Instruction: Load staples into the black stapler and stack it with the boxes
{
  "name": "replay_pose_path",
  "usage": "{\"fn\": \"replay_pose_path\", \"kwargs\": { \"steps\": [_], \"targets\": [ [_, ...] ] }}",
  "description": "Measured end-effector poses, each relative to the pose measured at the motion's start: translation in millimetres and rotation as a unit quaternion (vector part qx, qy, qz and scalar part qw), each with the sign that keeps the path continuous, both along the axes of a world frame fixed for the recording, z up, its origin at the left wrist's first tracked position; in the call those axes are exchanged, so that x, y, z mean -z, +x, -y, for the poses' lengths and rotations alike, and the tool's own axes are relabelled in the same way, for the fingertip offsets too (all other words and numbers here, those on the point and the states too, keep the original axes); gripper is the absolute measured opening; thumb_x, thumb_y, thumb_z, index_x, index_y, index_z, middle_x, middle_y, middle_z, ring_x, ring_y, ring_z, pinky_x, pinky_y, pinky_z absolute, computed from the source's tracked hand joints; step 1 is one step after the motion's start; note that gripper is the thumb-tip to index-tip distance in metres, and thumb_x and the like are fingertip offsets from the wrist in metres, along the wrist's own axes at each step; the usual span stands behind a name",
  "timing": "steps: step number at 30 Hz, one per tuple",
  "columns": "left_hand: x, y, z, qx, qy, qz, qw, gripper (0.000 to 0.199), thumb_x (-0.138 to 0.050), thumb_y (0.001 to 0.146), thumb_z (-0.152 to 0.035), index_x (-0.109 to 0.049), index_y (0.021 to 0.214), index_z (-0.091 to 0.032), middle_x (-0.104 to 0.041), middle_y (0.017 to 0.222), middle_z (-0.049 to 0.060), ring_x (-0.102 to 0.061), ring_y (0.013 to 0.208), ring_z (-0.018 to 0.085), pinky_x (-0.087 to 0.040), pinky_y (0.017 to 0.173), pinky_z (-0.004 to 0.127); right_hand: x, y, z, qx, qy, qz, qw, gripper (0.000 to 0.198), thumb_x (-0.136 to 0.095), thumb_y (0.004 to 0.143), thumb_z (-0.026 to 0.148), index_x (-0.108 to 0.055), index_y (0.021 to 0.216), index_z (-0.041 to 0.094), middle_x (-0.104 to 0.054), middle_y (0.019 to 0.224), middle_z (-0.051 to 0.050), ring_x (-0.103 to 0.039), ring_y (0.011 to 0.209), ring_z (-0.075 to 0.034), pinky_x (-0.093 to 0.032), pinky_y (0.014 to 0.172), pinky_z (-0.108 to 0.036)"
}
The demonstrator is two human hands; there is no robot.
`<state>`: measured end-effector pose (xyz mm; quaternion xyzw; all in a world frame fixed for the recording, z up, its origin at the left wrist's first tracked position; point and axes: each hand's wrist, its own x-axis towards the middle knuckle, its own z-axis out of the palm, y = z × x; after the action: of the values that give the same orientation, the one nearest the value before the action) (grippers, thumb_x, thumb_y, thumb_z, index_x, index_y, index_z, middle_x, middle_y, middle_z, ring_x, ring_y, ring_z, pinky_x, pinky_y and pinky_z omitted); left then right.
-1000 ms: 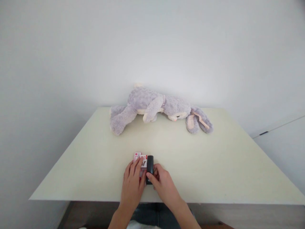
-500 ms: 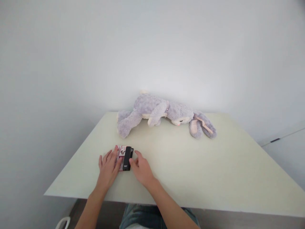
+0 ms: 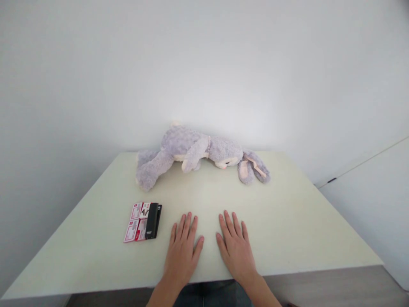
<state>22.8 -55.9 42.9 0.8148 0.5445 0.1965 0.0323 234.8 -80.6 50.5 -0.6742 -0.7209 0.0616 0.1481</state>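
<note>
My left hand (image 3: 182, 247) lies flat on the white table (image 3: 287, 226) near its front edge, fingers stretched out, holding nothing. My right hand (image 3: 235, 247) rests palm down beside it, fingers spread and likewise without anything in them. Left of my left hand, and apart from it, is a black stapler (image 3: 152, 220). Against the stapler's left side lie several small red-and-white boxes (image 3: 131, 230), set edge to edge; one carries a picture of a dark stapler-like shape.
A grey plush rabbit (image 3: 185, 143) lies on its side along the back of the table, ears to the right. Behind it rises a pale wall (image 3: 204, 64). The table's front edge runs just under my wrists.
Both hands have let go of the stapler and boxes and moved right, now flat on the table. The view has shifted, so the rabbit and table appear further left.
</note>
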Motion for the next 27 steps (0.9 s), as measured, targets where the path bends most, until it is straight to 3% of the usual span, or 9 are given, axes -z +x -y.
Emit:
{"fn": "replay_pose_path", "kwargs": {
  "steps": [27],
  "targets": [
    [-4.3, -1.1, 0.4, -0.011, 0.013, -0.033, 0.999, 0.069, -0.047, 0.102, -0.040, -0.016, 0.162, -0.030, -0.025, 0.169, 0.006, -0.021, 0.156, 0.028, -0.029, 0.123, 0.057, -6.3, -5.5, -1.9, -0.003, -0.007, 0.027, 1.000, 0.064, -0.031, 0.105, 0.048, -0.006, 0.163, 0.034, -0.008, 0.170, 0.002, -0.005, 0.158, -0.030, -0.015, 0.125, -0.061]
  ]
}}
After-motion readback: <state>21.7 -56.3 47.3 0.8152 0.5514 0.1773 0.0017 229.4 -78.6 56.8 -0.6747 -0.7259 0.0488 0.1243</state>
